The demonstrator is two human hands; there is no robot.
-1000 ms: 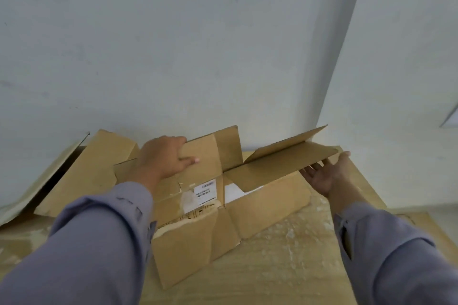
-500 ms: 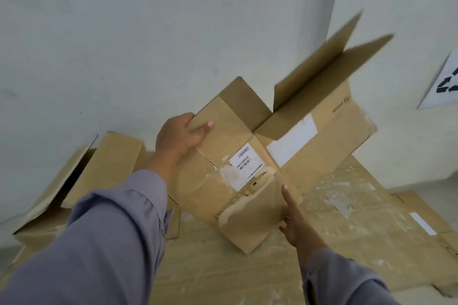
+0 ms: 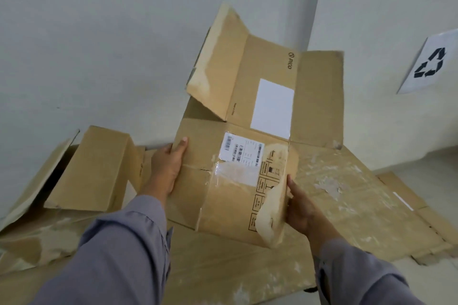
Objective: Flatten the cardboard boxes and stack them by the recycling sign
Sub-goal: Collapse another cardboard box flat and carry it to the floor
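The box (image 3: 238,156), flattened with its flaps splayed open, is held up in front of the wall corner, above a sheet of cardboard (image 3: 347,205) lying on the floor. The left hand (image 3: 167,168) grips its left edge, thumb on the front face. The right hand (image 3: 301,208) clasps the torn lower right flap, fingers behind it. A barcode label (image 3: 241,150) and a blank white sticker (image 3: 271,108) face the camera. Another box (image 3: 91,168), not flattened, sits to the left against the wall. The recycling sign (image 3: 430,63) hangs on the right wall.
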